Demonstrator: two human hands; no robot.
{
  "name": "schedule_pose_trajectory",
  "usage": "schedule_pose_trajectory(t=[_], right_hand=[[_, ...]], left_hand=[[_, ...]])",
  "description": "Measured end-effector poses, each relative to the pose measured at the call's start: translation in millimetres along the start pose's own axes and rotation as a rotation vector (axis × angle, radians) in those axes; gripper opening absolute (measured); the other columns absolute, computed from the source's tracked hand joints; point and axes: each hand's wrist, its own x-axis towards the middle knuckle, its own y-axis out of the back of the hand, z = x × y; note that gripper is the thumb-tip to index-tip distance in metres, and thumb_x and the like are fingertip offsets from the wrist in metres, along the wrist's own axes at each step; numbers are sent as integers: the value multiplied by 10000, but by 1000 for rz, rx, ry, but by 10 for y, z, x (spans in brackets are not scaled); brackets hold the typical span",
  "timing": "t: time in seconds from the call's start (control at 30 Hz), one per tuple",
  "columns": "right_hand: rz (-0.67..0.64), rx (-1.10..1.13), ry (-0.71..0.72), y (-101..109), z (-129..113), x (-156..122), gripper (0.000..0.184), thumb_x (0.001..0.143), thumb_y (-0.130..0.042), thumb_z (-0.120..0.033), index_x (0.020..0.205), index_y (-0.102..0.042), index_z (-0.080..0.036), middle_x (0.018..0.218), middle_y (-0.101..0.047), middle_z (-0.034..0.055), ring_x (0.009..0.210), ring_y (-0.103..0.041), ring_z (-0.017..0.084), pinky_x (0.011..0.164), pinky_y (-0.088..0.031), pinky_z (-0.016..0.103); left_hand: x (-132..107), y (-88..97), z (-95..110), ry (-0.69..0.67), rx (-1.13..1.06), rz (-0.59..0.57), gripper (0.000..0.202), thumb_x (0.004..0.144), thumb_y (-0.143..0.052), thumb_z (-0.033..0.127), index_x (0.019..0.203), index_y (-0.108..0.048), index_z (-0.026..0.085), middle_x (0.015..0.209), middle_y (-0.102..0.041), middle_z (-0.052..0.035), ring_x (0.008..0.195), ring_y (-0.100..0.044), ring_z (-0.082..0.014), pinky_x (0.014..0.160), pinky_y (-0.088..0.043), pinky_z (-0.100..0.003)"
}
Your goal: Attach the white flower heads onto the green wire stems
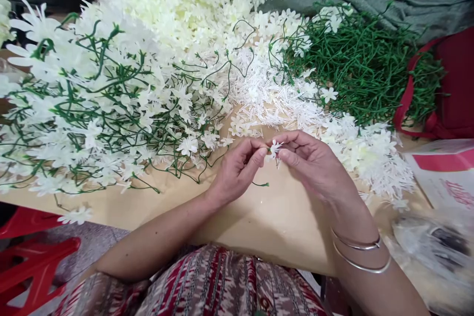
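Observation:
My left hand is closed in a pinch over the table's near side, gripping a green plastic stem, most of which its fingers hide. A green stem end sticks out below that hand. At the stem's top sits a small white artificial flower with thin spiky stamens. My right hand, wearing two bangles, has its thumb and forefinger closed at the flower's right side, touching its petals. To the left lies a large heap of white flowers on green stems. Loose white stamen pieces are spread beyond my hands.
Bare green stems are piled at the back right, beside a red bag. Loose cream petals mound up at the back. A plastic bag lies at the right edge. Red stools stand below the table on the left.

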Motion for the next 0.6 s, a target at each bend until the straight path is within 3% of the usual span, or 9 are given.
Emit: schedule_pose_trajectory(t=[0.27, 0.6], right_hand=[[36, -77, -2, -3, 80, 18, 145, 770, -862, -354, 779, -736, -283, 879, -778, -8, 830, -700, 162, 818, -585, 315], [-31, -115, -82, 40, -5, -3, 231, 740, -884, -486, 724, -735, -310, 855, -766, 14, 835, -708, 209, 781, -598, 370]], left_hand=[[-9, -3, 0, -28, 74, -18, 218, 1045, -567, 349, 889, -599, 200, 746, -574, 36, 646, -529, -92, 650, -428, -232], [-6, 39, 14, -64, 140, -72, 230, 1043, -574, 363, 910, -662, 198, 702, -618, 20, 625, -568, -107, 616, -469, -228]])
